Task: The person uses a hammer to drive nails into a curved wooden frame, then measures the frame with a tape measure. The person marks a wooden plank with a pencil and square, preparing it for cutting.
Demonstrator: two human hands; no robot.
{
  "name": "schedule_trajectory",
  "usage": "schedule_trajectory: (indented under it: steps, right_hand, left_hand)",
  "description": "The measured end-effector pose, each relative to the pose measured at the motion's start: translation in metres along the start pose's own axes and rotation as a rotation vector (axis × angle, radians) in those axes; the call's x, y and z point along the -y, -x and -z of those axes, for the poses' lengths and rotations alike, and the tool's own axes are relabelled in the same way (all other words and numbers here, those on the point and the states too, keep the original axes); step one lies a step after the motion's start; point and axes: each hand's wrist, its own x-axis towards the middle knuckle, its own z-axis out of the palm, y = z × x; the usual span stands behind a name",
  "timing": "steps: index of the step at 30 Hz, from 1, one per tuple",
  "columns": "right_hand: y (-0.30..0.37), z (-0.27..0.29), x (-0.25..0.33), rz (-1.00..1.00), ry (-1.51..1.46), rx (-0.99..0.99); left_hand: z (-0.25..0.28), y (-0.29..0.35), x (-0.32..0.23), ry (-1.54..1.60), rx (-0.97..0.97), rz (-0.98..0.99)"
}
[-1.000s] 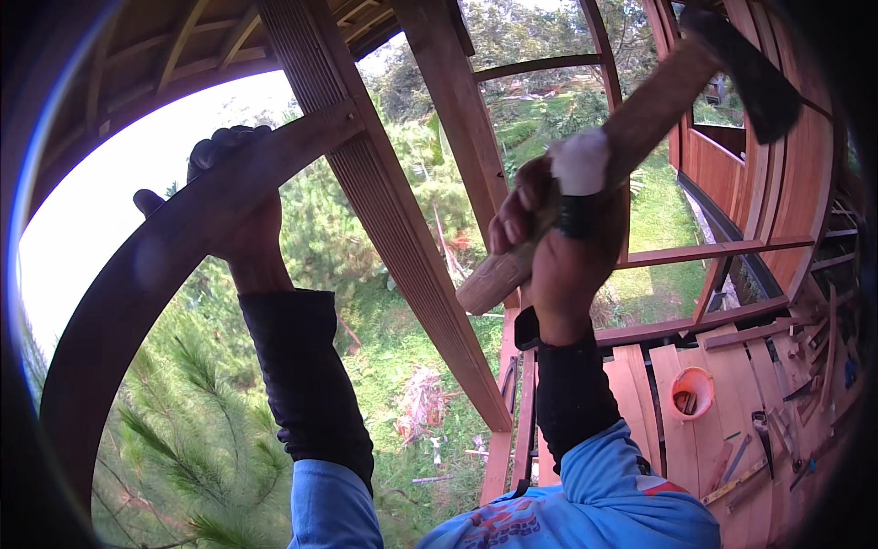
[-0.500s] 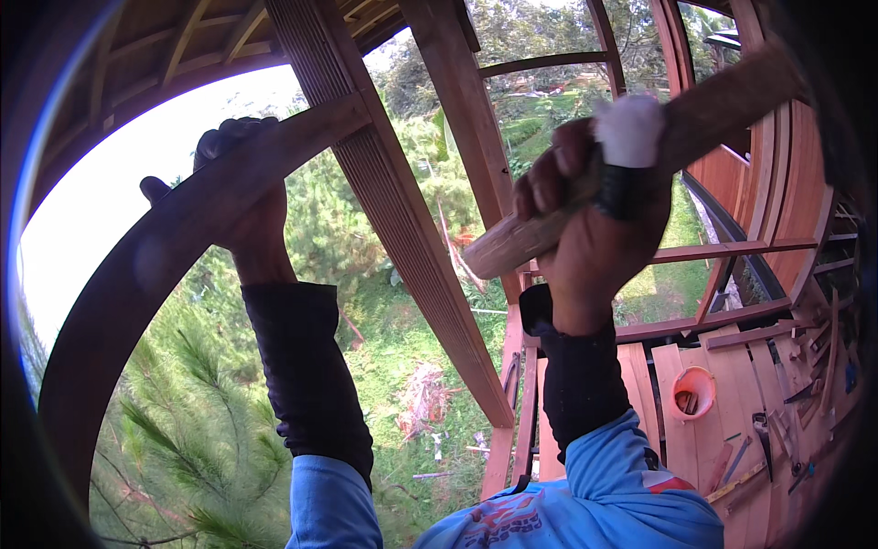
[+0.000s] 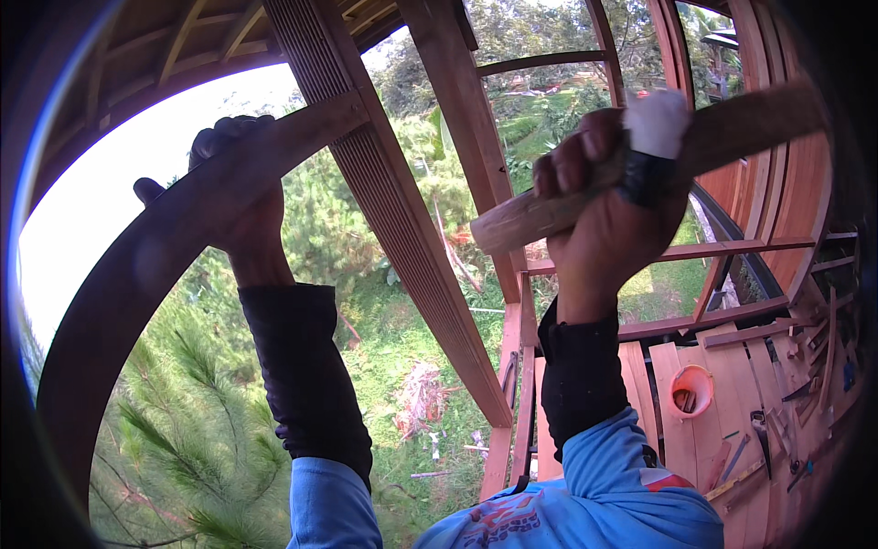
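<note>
My left hand (image 3: 254, 231) is closed round a dark wooden board (image 3: 151, 238), its fingers over the upper edge. The board looks curved here, and its right end meets a grooved wooden post (image 3: 384, 197). In front of me on the right, my right hand (image 3: 622, 229) is raised and wrapped round a thick length of wood (image 3: 521, 222), like a club. That wood slants up to the right, and its far end runs into the dark rim of the picture. A white wrapping (image 3: 657, 123) with a black band (image 3: 647, 177) covers the right thumb.
A second upright beam (image 3: 466, 137) stands right of the grooved post. Below right, a plank floor (image 3: 672, 467) holds an orange bucket (image 3: 691, 392), a handsaw-like tool (image 3: 761, 430) and several wood offcuts. Greenery (image 3: 412, 339) lies far below, beyond the open frame.
My right hand has moved a little right and up, and the wood in it lies flatter. My left hand keeps its hold on the board, almost unmoved.
</note>
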Motion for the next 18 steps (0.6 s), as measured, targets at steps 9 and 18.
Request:
schedule_trajectory:
  steps: [9, 18]
  right_hand:
    - [0.053, 0.012, -0.078, -0.678, 0.71, 0.393]
    - [0.011, 0.008, -0.015, 0.238, -0.446, 0.032]
  left_hand:
    - [-0.018, -0.009, 0.011, -0.095, 0.097, -0.097]
    - [0.021, -0.008, -0.001, -0.177, 0.125, -0.002]
